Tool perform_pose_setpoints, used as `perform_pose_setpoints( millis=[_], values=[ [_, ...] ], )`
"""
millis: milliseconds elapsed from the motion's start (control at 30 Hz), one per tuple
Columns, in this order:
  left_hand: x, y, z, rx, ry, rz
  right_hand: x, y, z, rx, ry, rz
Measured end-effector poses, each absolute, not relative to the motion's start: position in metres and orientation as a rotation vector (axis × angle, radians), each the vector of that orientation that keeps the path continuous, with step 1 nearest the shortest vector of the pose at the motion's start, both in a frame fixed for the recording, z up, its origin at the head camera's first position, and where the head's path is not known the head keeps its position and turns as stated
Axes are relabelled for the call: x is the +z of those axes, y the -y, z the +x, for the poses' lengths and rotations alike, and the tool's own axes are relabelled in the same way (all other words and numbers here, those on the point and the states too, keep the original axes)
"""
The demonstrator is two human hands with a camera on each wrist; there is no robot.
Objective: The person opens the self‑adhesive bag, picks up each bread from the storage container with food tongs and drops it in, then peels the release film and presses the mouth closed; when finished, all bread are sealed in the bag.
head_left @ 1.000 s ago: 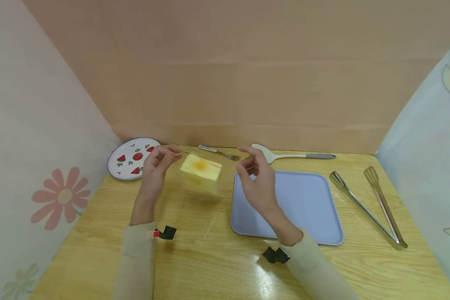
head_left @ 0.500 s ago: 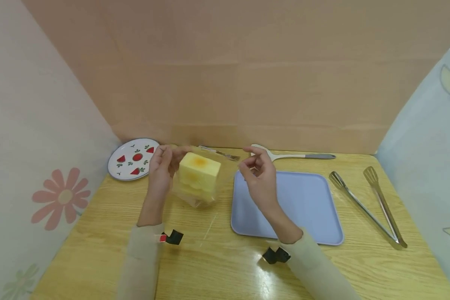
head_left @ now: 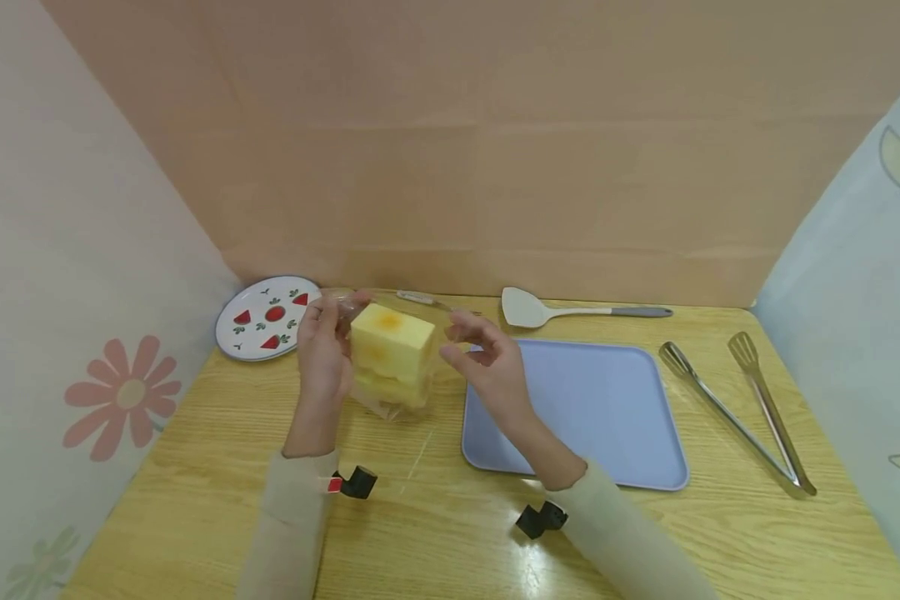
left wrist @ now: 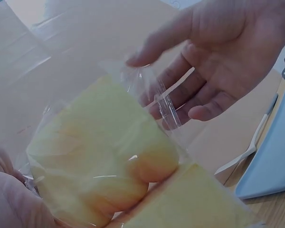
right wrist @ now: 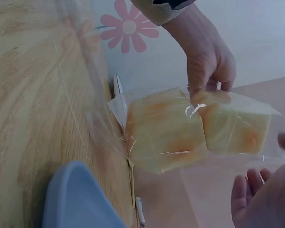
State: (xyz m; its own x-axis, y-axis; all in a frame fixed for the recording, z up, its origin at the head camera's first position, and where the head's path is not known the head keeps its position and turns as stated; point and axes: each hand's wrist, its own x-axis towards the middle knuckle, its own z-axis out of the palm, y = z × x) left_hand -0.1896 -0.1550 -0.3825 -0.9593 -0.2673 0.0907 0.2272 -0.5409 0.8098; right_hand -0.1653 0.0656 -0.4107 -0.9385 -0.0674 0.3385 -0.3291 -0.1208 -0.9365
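Note:
Thick yellow bread slices [head_left: 393, 333] with browned spots sit in a clear plastic bag [left wrist: 167, 107], raised over the table. My left hand [head_left: 321, 354] grips the bag at its left side, with film bunched by the fingers. In the right wrist view, the left hand [right wrist: 209, 61] pinches the bag near the gap between the slices. Close to the bag's right end is my right hand [head_left: 495, 371], its fingers apart and loosely bent. The left wrist view shows the right hand's thumb [left wrist: 156, 47] right at the film edge, other fingers partly behind the film.
A blue tray [head_left: 592, 417] lies to the right, with metal tongs [head_left: 731, 412] beside it. Behind stand a white spatula [head_left: 528, 308] and a fork [head_left: 416, 297], partly covered by the bag. A fruit-patterned plate [head_left: 258, 333] is at the back left.
The bagged bread has tilted, showing more of its front face, and shifted slightly left. My left hand has moved right, in toward the bread; my right hand has come left toward the bag.

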Motion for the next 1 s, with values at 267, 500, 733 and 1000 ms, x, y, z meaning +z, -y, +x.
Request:
perform_pose_setpoints(
  millis=[267,500,733,1000],
  values=[
    [-0.379,0.147,-0.185,-2.502,1.416,0.111,-0.415,-0.061,-0.163,2.100,1.863,0.277],
    [-0.379,0.160,-0.183,-2.358,1.720,0.229,-0.419,-0.063,-0.165,2.102,1.852,0.291],
    [-0.383,0.170,-0.185,-2.347,1.910,0.181,-0.418,-0.063,-0.165,2.199,1.786,0.274],
    [-0.392,0.176,-0.192,-2.373,1.959,0.159,-0.422,-0.060,-0.166,2.323,1.636,0.309]
  ],
)
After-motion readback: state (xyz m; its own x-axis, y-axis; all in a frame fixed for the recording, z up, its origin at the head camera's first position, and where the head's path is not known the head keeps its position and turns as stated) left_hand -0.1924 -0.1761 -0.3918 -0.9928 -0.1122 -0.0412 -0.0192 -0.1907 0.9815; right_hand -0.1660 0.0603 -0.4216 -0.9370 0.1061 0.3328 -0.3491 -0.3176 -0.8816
